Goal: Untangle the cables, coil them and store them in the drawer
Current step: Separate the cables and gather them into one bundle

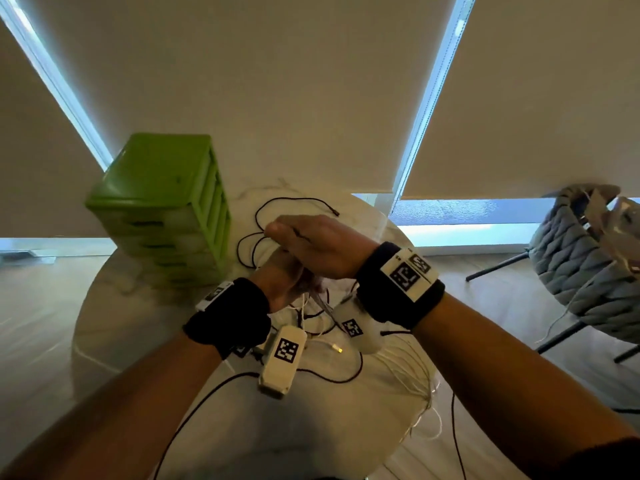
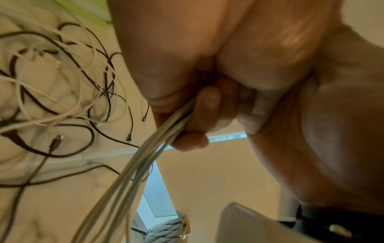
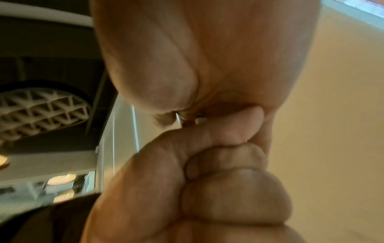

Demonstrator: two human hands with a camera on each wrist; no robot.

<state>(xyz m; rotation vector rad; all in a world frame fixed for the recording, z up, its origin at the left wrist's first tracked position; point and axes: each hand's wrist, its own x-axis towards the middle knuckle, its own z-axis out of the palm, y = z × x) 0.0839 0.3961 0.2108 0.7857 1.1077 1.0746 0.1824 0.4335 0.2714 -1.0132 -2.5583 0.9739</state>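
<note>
Green drawer unit (image 1: 162, 206) left on counter (image 1: 311, 427). Left hand (image 2: 199, 115) fingers clamp white cable strands (image 2: 133, 172) above counter; light, limp, springy. Right hand (image 1: 318, 244) curled, contents unseen. Black cables (image 1: 294, 202) loose; grip near plugs.

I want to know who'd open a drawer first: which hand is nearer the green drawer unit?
Left. The left hand sits just right of the green drawer unit, gripping white cables; the right hand is above it, farther right.
</note>
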